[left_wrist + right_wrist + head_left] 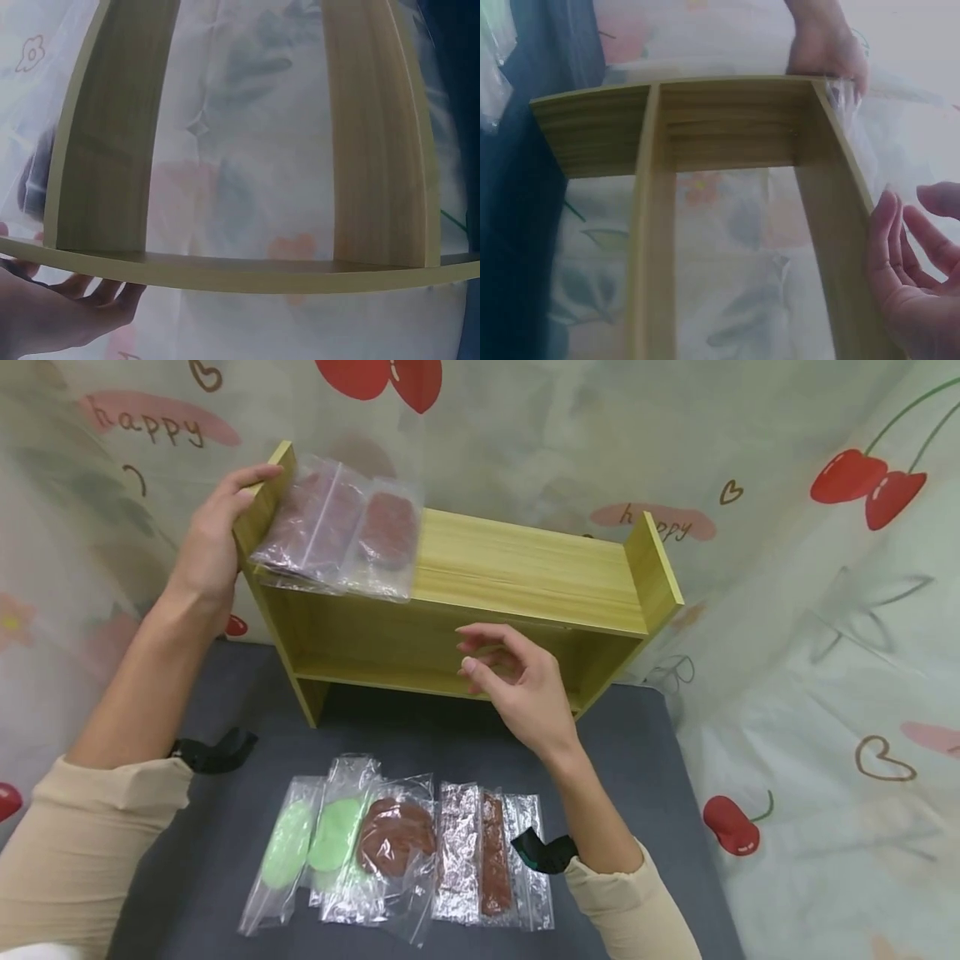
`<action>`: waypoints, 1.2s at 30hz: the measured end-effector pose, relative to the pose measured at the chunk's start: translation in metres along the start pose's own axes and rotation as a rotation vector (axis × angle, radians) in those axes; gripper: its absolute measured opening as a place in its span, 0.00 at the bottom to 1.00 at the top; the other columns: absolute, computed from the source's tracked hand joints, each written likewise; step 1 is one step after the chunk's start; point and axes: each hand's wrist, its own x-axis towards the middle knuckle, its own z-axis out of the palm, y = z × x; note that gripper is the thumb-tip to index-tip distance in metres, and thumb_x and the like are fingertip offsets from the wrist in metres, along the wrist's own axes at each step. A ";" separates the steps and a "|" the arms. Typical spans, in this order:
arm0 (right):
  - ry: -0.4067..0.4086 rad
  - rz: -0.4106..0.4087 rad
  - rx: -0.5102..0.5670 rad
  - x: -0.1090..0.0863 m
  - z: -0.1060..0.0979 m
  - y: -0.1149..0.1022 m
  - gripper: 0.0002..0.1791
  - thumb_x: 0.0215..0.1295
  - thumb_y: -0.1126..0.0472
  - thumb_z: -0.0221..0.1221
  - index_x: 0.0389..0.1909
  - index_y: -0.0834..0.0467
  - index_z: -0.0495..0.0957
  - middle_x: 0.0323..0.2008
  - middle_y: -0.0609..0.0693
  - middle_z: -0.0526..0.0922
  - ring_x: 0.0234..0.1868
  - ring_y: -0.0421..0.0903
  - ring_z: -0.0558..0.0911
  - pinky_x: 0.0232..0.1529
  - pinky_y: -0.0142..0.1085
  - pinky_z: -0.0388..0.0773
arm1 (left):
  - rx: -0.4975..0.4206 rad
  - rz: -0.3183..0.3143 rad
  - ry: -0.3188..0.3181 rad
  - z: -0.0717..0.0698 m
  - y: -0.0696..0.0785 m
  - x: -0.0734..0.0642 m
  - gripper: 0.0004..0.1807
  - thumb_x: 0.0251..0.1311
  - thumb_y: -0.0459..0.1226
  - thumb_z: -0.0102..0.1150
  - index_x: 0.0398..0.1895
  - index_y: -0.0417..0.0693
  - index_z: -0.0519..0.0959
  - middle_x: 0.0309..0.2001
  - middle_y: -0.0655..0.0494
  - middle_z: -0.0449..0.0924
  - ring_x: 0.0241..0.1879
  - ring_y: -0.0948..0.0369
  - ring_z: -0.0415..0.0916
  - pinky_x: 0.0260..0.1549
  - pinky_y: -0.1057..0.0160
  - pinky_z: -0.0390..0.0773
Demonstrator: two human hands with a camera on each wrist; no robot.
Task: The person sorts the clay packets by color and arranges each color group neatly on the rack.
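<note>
My left hand [212, 539] grips the upper left side panel of a small wooden shelf [525, 564], its fingers over the edge. In the left wrist view the left hand [67, 307] is against the outside of that panel. Right beside it, clear zip bags with reddish-brown flat pieces [322, 518] lie overlapping on the top board, and another bagged reddish-brown piece [387, 531] lies at their right. My right hand [521, 685] hovers before the shelf's middle opening, fingers loosely bent with nothing in them; the right wrist view shows the right hand [915, 262] near the top board's edge.
On the dark grey table [622, 810] before the shelf lie bagged light green pieces [333, 835], a bagged round brown piece [396, 837], and narrow clear bags, one with a brown strip [495, 856]. A cherry-printed curtain [810, 652] surrounds the table.
</note>
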 end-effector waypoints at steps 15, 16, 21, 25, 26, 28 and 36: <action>-0.007 0.152 0.026 -0.045 0.003 0.030 0.18 0.67 0.69 0.61 0.58 0.63 0.77 0.53 0.58 0.79 0.41 0.50 0.83 0.38 0.45 0.83 | 0.043 -0.071 0.069 0.009 0.011 0.008 0.23 0.77 0.45 0.36 0.71 0.58 0.70 0.73 0.65 0.59 0.72 0.68 0.46 0.68 0.70 0.40; -0.005 0.161 0.026 -0.048 0.003 0.032 0.18 0.67 0.69 0.62 0.58 0.62 0.77 0.53 0.57 0.79 0.41 0.50 0.83 0.38 0.45 0.83 | 0.031 -0.070 0.073 0.009 0.011 0.008 0.23 0.77 0.44 0.36 0.71 0.57 0.70 0.73 0.65 0.59 0.72 0.68 0.47 0.68 0.71 0.41; 0.007 0.204 0.034 -0.063 0.003 0.041 0.17 0.68 0.68 0.61 0.57 0.61 0.77 0.53 0.55 0.79 0.42 0.50 0.82 0.41 0.43 0.83 | 0.013 -0.072 0.085 0.009 0.009 0.008 0.22 0.77 0.42 0.37 0.68 0.58 0.73 0.72 0.64 0.59 0.71 0.67 0.48 0.67 0.71 0.45; 0.017 0.229 0.029 -0.076 0.000 0.050 0.17 0.68 0.68 0.61 0.57 0.61 0.78 0.52 0.55 0.79 0.42 0.50 0.82 0.42 0.43 0.82 | 0.051 -0.059 0.078 0.009 0.006 0.008 0.22 0.77 0.42 0.36 0.66 0.58 0.75 0.72 0.61 0.59 0.70 0.65 0.49 0.66 0.69 0.47; 0.017 0.232 0.026 -0.079 -0.001 0.052 0.17 0.68 0.68 0.61 0.57 0.61 0.78 0.52 0.55 0.79 0.42 0.50 0.82 0.43 0.43 0.82 | 0.060 -0.055 0.075 0.009 0.006 0.007 0.22 0.77 0.43 0.36 0.65 0.58 0.75 0.72 0.61 0.59 0.70 0.64 0.49 0.66 0.68 0.47; 0.017 0.238 0.020 -0.085 -0.002 0.056 0.17 0.68 0.68 0.61 0.57 0.61 0.78 0.52 0.56 0.80 0.42 0.50 0.82 0.43 0.42 0.82 | 0.071 -0.047 0.067 0.009 0.005 0.007 0.22 0.77 0.43 0.35 0.65 0.58 0.75 0.72 0.61 0.59 0.71 0.64 0.48 0.66 0.67 0.46; 0.003 0.309 0.003 -0.107 -0.003 0.071 0.16 0.68 0.64 0.62 0.56 0.57 0.78 0.52 0.53 0.81 0.44 0.53 0.81 0.44 0.41 0.82 | 0.051 -0.012 0.079 0.008 0.002 0.006 0.22 0.77 0.42 0.33 0.63 0.58 0.76 0.72 0.63 0.59 0.71 0.68 0.46 0.66 0.71 0.41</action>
